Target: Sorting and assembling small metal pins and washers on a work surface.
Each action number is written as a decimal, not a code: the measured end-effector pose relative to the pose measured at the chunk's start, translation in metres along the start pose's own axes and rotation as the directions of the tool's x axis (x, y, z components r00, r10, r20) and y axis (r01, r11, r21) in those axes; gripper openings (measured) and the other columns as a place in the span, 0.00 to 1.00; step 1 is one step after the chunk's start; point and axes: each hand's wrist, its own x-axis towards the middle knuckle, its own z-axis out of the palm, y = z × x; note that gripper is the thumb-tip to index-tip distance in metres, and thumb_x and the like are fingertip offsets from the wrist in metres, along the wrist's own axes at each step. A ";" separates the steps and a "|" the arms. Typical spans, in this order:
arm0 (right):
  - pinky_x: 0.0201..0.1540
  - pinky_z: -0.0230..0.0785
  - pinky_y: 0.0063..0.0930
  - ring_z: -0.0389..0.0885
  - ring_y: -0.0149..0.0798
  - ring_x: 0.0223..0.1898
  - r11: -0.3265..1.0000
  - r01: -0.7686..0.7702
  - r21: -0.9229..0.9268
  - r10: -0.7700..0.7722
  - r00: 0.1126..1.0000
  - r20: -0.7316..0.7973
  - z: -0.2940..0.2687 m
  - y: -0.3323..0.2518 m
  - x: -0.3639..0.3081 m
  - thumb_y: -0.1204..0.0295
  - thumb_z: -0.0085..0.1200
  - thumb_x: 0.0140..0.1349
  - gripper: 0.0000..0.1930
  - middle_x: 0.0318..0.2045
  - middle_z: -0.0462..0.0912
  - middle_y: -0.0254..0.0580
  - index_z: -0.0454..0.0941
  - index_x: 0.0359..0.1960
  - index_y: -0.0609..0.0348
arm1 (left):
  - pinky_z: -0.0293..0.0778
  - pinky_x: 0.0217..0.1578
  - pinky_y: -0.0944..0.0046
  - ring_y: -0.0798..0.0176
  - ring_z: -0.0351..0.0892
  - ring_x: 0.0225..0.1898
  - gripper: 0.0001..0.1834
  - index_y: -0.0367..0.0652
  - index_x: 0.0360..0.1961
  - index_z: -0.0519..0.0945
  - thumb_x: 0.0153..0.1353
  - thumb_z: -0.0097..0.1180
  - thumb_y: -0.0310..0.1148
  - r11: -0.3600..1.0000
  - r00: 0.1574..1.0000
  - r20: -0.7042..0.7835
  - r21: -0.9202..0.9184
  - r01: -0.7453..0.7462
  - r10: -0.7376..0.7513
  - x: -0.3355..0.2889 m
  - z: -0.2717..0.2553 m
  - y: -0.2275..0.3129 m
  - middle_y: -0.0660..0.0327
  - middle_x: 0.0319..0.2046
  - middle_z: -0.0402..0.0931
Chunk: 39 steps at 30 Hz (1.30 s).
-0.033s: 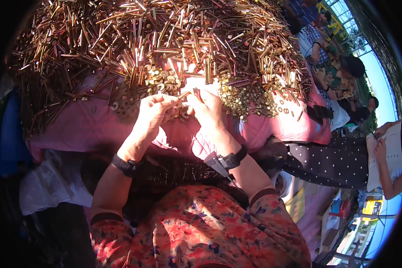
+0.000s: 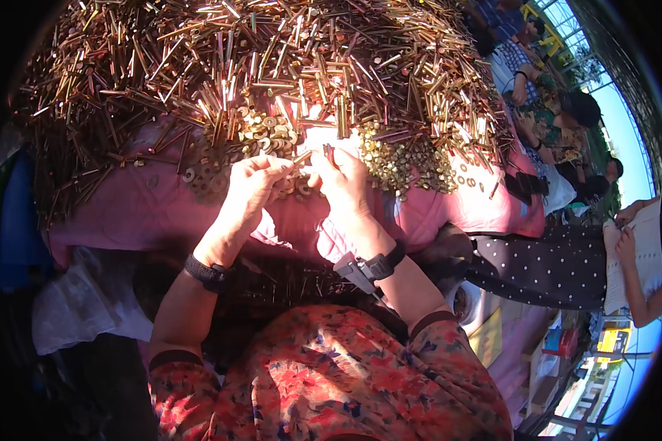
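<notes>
My left hand (image 2: 250, 180) is closed in a pinch on a thin brassy metal rod (image 2: 301, 157), its free end pointing toward my other hand. My right hand (image 2: 342, 184) is also closed, its fingertips around a short, dark reddish metal piece (image 2: 329, 153) whose kind glare and fingers hide. The hands are close together above the near edge of a pink quilted cloth (image 2: 125, 213). Flat washers (image 2: 261, 131) lie beyond and beside the left hand. A pile of small brassy nuts (image 2: 401, 165) sits just right of the right hand.
A broad heap of brassy metal rods (image 2: 198, 59) covers the far side of the cloth. A few washers (image 2: 471, 176) and a dark object (image 2: 526, 185) lie at the right. A clear plastic bag (image 2: 88, 305) hangs lower left. Other people (image 2: 581, 110) are at the right.
My right fingertips have shifted very slightly around the dark reddish piece. Everything else looks the same.
</notes>
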 end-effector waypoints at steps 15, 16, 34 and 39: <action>0.38 0.72 0.35 0.79 0.51 0.35 0.856 0.354 -0.376 -0.374 0.927 0.020 0.010 0.009 -0.019 0.72 0.53 0.59 0.11 0.33 0.79 0.49 0.74 0.43 0.60 | 0.48 0.15 0.77 0.79 0.56 0.13 0.09 0.44 0.20 0.72 0.56 0.54 0.28 0.998 0.993 -0.113 -0.065 0.018 -0.025 0.000 0.002 -0.005 0.69 0.15 0.67; 0.40 0.70 0.35 0.77 0.51 0.38 0.732 0.353 -0.583 -0.409 0.912 0.038 0.003 -0.011 -0.016 0.68 0.51 0.62 0.11 0.35 0.77 0.51 0.75 0.42 0.62 | 0.48 0.15 0.77 0.80 0.56 0.13 0.08 0.44 0.20 0.72 0.56 0.54 0.28 0.997 0.997 -0.081 -0.074 0.005 -0.011 0.000 -0.003 -0.006 0.69 0.15 0.67; 0.23 0.70 0.19 0.76 0.28 0.21 0.947 0.035 0.320 0.014 0.989 -0.150 -0.012 -0.011 -0.001 0.73 0.52 0.63 0.22 0.28 0.76 0.41 0.61 0.55 0.67 | 0.52 0.15 0.78 0.80 0.61 0.15 0.05 0.41 0.24 0.80 0.55 0.59 0.29 0.995 0.993 0.069 0.037 -0.093 0.091 -0.004 -0.008 -0.002 0.69 0.16 0.72; 0.27 0.73 0.19 0.78 0.29 0.22 0.990 0.029 0.139 -0.015 0.995 -0.100 -0.004 -0.013 -0.011 0.70 0.49 0.65 0.18 0.29 0.77 0.41 0.65 0.53 0.66 | 0.62 0.19 0.77 0.77 0.71 0.21 0.06 0.40 0.30 0.78 0.58 0.56 0.31 0.985 0.982 0.084 -0.005 -0.170 0.170 -0.005 -0.003 -0.006 0.67 0.22 0.75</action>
